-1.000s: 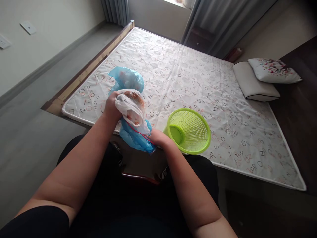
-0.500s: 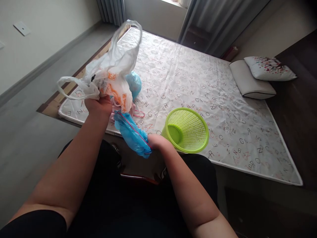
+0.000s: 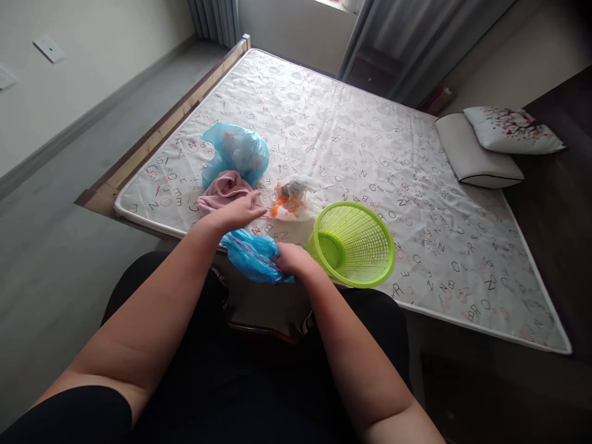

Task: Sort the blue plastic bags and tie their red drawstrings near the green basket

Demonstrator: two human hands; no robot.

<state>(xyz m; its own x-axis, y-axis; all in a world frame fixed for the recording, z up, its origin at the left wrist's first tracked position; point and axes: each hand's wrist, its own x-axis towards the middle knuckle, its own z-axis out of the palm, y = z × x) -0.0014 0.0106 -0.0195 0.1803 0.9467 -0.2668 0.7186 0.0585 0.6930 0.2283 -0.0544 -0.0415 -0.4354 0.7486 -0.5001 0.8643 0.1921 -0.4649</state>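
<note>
Across the lettered mattress (image 3: 393,135), we held our left hand (image 3: 235,213) open beside the pink cloth (image 3: 222,190), our right hand (image 3: 293,259) curled on the blue plastic bag (image 3: 252,257), which could slide to the floor (image 3: 78,296) if loosened at the edge.

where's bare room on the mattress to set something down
The widest patch of mattress lies between the green wastebasket and the pillows. Another runs beyond the white bag and the upper blue bag, towards the far edge. It's crowded around the left hand and right hand, with the pink cloth and lower blue bag.
</note>
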